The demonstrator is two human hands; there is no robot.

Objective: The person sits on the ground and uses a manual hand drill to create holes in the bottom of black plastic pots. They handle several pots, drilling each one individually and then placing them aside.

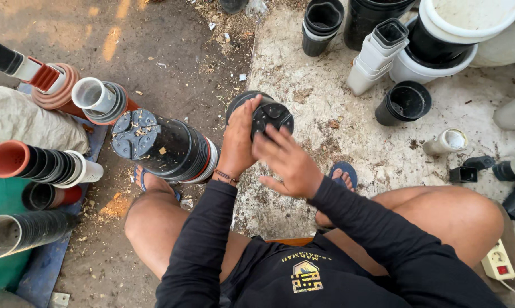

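Two hands meet on one small black pot, held bottom-up above the concrete floor between our knees. Our left hand has its fingers clamped round the pot's side; our right hand rests spread fingertips on its base. We judge a firm left grip matters, with the long black stack just beside us.

An outdoor plant-nursery yard: stacks of black pots and terracotta-coloured pots lie on bare dirt, white tubs stand on a stained concrete slab, wood shavings scattered about.
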